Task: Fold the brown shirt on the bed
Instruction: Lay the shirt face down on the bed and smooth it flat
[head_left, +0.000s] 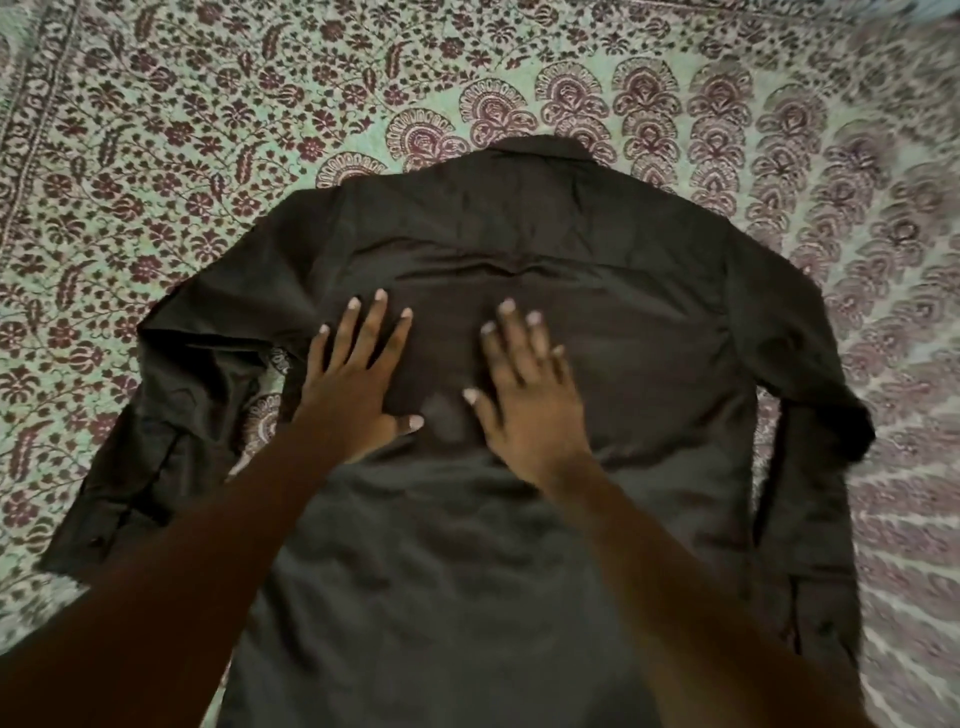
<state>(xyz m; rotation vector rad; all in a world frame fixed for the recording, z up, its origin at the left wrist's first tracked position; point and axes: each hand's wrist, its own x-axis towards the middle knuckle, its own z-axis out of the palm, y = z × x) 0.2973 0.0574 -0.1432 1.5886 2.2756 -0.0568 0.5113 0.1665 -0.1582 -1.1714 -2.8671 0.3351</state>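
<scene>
The brown shirt (597, 270) lies spread back-side up on the bed, collar at the far end, hem toward me. Its long sleeves hang down along both sides, the left one rumpled. My left hand (358, 374) rests flat on the middle of the shirt's back, fingers spread. My right hand (524, 395) lies flat beside it, a little to the right, fingers apart and slightly blurred. Neither hand grips any cloth. My forearms cover part of the shirt's lower half.
The bed is covered with a pale green sheet (208, 130) printed with dark red flowers and paisley fans. It extends on all sides of the shirt. A patterned border runs along the far left.
</scene>
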